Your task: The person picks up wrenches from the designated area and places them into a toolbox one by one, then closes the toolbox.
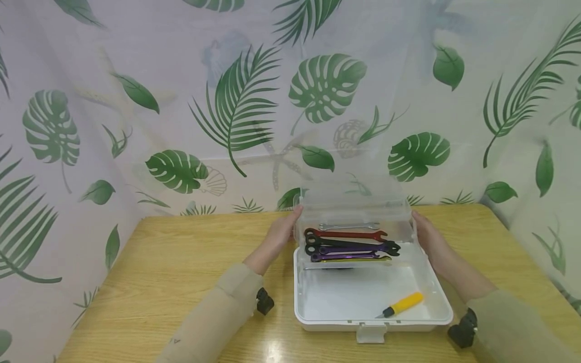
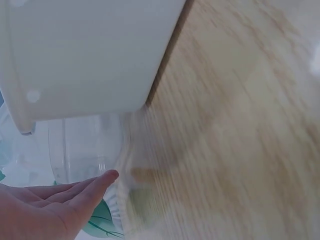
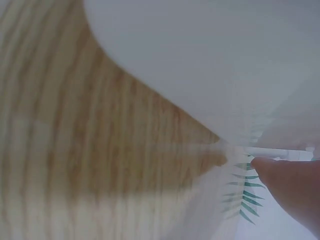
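A white toolbox (image 1: 373,322) with a raised clear lid (image 1: 354,206) sits on the wooden table. Several wrenches, silver, red (image 1: 345,234), black, purple and yellow, lie in a clear tray (image 1: 404,232) at its back. On the white floor in front lies a yellow-handled tool (image 1: 406,303) with a pointed metal tip. My left hand (image 1: 279,234) is at the left side of the lid and tray, fingers extended in the left wrist view. At the opposite side, my right hand (image 1: 433,242) reaches along the box, fingertips at the lid's edge; its other fingers are mostly hidden.
The box's front latch (image 1: 370,334) hangs down over the front edge. Wooden tabletop (image 1: 181,257) extends on both sides of the box. A leaf-patterned cloth (image 1: 254,126) hangs close behind the table's back edge.
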Demonstrator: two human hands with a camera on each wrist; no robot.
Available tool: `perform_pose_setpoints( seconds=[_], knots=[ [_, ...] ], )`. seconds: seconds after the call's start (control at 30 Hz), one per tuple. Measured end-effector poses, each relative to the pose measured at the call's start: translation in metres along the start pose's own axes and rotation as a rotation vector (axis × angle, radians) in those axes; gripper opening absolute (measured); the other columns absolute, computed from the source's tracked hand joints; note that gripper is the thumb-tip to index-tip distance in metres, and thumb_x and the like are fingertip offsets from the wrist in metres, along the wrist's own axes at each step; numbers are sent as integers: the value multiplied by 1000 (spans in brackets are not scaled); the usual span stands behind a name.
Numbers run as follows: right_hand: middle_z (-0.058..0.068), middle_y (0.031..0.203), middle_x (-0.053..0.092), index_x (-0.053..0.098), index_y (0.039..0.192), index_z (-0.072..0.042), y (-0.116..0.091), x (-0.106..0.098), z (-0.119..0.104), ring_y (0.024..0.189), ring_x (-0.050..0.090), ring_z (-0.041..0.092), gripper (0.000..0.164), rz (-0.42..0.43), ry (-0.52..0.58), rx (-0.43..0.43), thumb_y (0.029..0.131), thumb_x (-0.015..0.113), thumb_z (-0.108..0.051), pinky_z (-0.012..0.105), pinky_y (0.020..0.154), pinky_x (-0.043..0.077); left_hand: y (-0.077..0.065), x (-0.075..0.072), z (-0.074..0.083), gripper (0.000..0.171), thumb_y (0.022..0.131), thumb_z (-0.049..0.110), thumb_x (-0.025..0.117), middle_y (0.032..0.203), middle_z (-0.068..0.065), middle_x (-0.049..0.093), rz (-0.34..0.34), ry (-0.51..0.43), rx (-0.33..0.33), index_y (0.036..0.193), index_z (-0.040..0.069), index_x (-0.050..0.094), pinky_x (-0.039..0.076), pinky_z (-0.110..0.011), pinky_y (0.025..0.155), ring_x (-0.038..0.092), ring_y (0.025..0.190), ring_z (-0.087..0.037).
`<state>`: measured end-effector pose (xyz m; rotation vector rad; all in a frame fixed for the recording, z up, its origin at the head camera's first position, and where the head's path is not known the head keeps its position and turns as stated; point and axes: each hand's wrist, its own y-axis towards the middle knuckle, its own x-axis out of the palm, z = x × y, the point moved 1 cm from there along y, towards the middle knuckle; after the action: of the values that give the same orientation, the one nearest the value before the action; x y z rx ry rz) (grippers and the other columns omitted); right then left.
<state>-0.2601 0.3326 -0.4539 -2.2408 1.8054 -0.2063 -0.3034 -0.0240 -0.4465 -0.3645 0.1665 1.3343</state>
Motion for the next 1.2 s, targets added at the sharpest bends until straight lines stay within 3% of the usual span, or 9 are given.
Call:
perform_pose_setpoints(
  seconds=[0.23,0.5,0.73,0.83,0.9,0.97,1.03,1.13,1.2],
  knots=[
    [25,176,-12,-15,168,-10,-3,0,1,162,-2,53,87,-44,29,-43,108,16,-65,76,127,6,1,2,0,71,109,55,37,141,-23,68,11,-10,38,136,-3,68,50,-50,117,65,134,-39],
    [23,178,-9,-13,170,-14,-4,-4,-4,161,5,50,82,-77,31,-78,110,13,-63,71,129,9,-1,-3,2,63,112,42,40,148,-27,61,-55,-101,130,141,-10,61,46,-51,121,60,139,-42],
    [13,178,-20,-20,169,-21,-6,-5,-12,163,-13,45,79,-59,59,-99,112,21,-59,71,130,-3,-5,-8,7,59,110,38,40,153,-24,58,-77,-68,188,142,-7,61,41,-53,125,53,146,-41],
    [2,175,17,-2,170,-35,-8,-5,-14,163,10,28,67,-40,85,-102,112,24,-57,64,133,-3,-9,-11,12,62,108,40,42,157,-24,55,-54,-38,185,147,-6,57,40,-54,126,49,149,-41],
    [-15,156,35,17,160,-42,-9,-6,-16,150,23,13,50,-31,109,-111,113,28,-55,60,134,-6,-11,-13,16,64,107,40,43,155,-25,56,-35,-14,201,146,-8,56,41,-54,125,50,147,-43],
    [-27,134,41,31,145,-45,-11,-7,-19,134,32,2,33,-25,115,-122,113,31,-54,60,134,-6,-13,-14,20,63,106,40,43,150,-27,59,-23,0,225,142,-9,58,42,-55,124,53,144,-43],
    [-31,129,45,36,138,-47,-14,-8,-23,127,36,-4,25,-30,73,-142,114,30,-52,64,133,-5,-16,-16,24,59,106,40,42,142,-27,62,-16,12,254,132,-10,62,43,-56,122,56,139,-44],
    [-32,123,53,47,129,-47,-19,-9,-28,118,47,-8,23,-30,26,-174,115,28,-48,44,130,28,-22,-18,29,58,106,41,42,141,-27,62,-15,21,278,128,-9,64,43,-57,122,56,138,-44],
    [-26,130,58,49,137,-42,-22,-10,-31,122,50,-4,31,-20,-7,-177,115,28,-48,35,123,37,-26,-20,32,58,106,41,42,142,-26,62,-6,35,287,128,-8,64,43,-58,121,56,138,-43]
  ],
)
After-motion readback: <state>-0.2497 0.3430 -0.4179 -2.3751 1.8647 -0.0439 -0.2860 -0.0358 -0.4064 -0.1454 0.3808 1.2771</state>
